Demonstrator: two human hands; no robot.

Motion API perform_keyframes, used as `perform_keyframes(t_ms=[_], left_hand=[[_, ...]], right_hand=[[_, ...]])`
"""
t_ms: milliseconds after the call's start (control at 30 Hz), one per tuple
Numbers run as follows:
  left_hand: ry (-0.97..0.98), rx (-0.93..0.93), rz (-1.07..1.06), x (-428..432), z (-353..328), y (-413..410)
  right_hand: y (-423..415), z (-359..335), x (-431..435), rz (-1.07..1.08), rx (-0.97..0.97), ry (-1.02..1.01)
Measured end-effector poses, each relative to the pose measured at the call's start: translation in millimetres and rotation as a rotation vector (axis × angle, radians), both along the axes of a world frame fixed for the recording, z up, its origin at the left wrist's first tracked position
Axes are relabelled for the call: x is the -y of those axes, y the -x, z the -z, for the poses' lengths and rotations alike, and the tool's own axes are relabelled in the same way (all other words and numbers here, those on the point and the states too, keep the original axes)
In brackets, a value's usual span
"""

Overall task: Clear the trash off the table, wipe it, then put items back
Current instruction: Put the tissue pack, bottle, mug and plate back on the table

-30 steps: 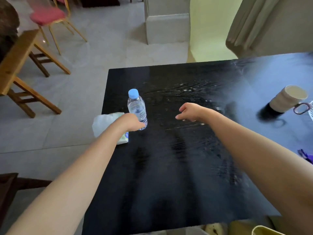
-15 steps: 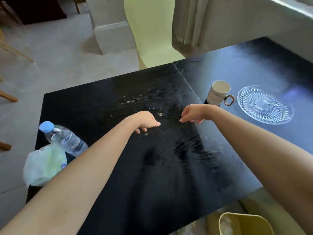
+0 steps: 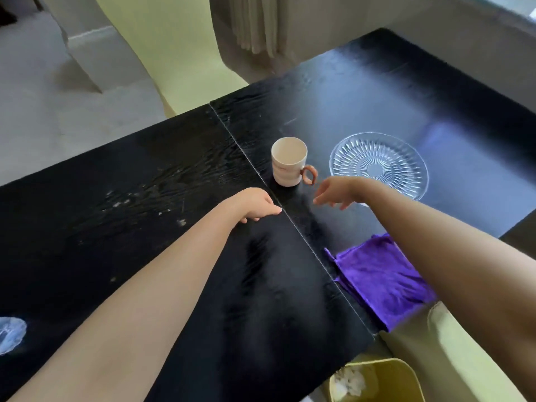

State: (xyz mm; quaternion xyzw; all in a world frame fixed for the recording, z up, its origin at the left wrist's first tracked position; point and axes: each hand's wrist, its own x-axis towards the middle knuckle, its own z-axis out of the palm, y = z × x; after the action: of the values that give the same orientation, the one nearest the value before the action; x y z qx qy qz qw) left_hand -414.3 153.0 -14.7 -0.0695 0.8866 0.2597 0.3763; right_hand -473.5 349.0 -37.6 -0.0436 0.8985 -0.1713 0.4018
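Note:
A white mug [image 3: 288,162] with a brown handle stands on the black table [image 3: 162,175], just right of its centre seam. A clear glass plate [image 3: 378,165] lies to the mug's right. My right hand [image 3: 338,191] hovers open, fingers spread, just below the mug's handle and not touching it. My left hand [image 3: 256,204] rests loosely curled and empty on the table left of the seam. A folded purple cloth [image 3: 380,278] lies at the near edge under my right forearm. Wet streaks and small specks mark the left half of the table.
A yellow bin [image 3: 374,381] with white crumpled trash inside sits below the near table edge. A pale-green chair [image 3: 174,53] stands at the far side, another at my lower right. The bottle's blue cap [image 3: 10,335] shows at the left frame edge.
My view has swung right, off the bottle and wipes pack. Both hands moved right along the table; my right hand opened and came close to the mug. The purple cloth came into view.

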Motion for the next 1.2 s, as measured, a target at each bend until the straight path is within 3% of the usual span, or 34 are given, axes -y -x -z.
perform_keyframes(t_ms=[233,467,667,833,1000,1200], left_hand=[[0.019,-0.200,-0.034,-73,35,43],[-0.435,-0.156,-0.683,-126,65,65],[-0.430,-0.238,-0.813,-135,81,71],[-0.403,-0.309,-0.871,-138,87,68],[-0.223,-0.467,-0.806,-132,89,56],[-0.197,-0.537,-0.798,-106,85,47]], right_hand=[[28,23,-77,0.102,-0.008,0.002],[35,51,-143,0.201,-0.274,-0.310],[31,78,-173,0.566,-0.414,-0.326],[33,87,-179,0.898,-0.534,-0.102],[32,96,-181,1.169,-0.394,0.088],[37,92,-164,1.441,-0.304,0.541]])
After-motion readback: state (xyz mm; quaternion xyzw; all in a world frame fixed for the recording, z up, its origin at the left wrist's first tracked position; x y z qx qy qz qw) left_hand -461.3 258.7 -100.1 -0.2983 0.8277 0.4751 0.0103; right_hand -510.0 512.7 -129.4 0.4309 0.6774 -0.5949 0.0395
